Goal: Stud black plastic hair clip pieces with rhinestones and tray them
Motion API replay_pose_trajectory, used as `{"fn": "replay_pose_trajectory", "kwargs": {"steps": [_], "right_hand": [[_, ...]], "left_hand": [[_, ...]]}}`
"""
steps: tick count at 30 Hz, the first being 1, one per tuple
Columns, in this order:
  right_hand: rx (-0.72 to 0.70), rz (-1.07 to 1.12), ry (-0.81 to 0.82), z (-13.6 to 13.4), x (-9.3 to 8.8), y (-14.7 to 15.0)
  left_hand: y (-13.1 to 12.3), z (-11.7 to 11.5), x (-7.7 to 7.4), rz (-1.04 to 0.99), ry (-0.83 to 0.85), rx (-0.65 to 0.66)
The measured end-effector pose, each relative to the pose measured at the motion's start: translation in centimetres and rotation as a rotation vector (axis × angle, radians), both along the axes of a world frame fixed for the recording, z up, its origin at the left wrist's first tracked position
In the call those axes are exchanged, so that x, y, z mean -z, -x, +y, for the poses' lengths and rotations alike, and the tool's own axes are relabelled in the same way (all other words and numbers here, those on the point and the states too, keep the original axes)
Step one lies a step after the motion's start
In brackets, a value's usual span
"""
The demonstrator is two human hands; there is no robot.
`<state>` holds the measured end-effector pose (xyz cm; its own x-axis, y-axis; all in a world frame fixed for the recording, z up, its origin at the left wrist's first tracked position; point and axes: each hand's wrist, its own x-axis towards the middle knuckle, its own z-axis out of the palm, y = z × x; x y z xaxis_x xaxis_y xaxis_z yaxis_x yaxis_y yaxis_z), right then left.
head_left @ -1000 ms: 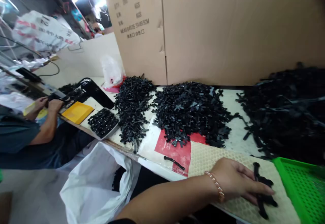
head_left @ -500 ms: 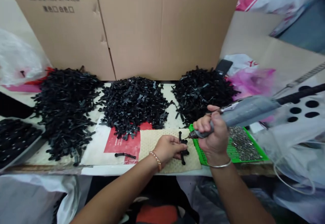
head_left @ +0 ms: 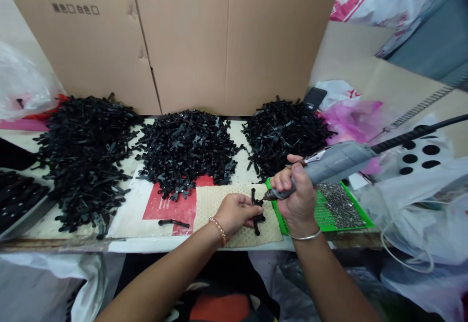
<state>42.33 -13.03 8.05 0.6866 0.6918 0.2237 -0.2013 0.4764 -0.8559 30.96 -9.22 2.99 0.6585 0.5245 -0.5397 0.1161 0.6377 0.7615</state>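
Head view: the left hand [head_left: 234, 214] is pinching a small black part [head_left: 260, 218] on the textured mat [head_left: 209, 199]; to me that part is looking light and stiff, best held mid-body. The right hand [head_left: 300, 195] is clasping a grey driver [head_left: 334, 162], tip beside it. A black heap [head_left: 188, 146] is lying beyond.

Left hand [head_left: 234, 212] is holding part [head_left: 259, 217] over mat [head_left: 215, 198]; right hand [head_left: 302, 200] is gripping driver [head_left: 329, 168], its tip [head_left: 268, 195] pointing at part. Heaps [head_left: 186, 151] are lying far; tray [head_left: 323, 212] is sitting right, holding metal bits [head_left: 341, 205].
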Motion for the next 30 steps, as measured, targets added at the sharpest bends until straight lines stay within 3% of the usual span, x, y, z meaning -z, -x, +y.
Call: {"fn": "replay_pose_trajectory", "kwargs": {"steps": [20, 30], "right_hand": [[-0.009, -0.060, 0.001, 0.01, 0.35, 0.28], [-0.043, -0.095, -0.026, 0.10, 0.76, 0.57]], "left_hand": [[-0.12, -0.03, -0.67, 0.058, -0.004, -0.010], [-0.14, -0.07, -0.25, 0.044, -0.015, -0.007]]}}
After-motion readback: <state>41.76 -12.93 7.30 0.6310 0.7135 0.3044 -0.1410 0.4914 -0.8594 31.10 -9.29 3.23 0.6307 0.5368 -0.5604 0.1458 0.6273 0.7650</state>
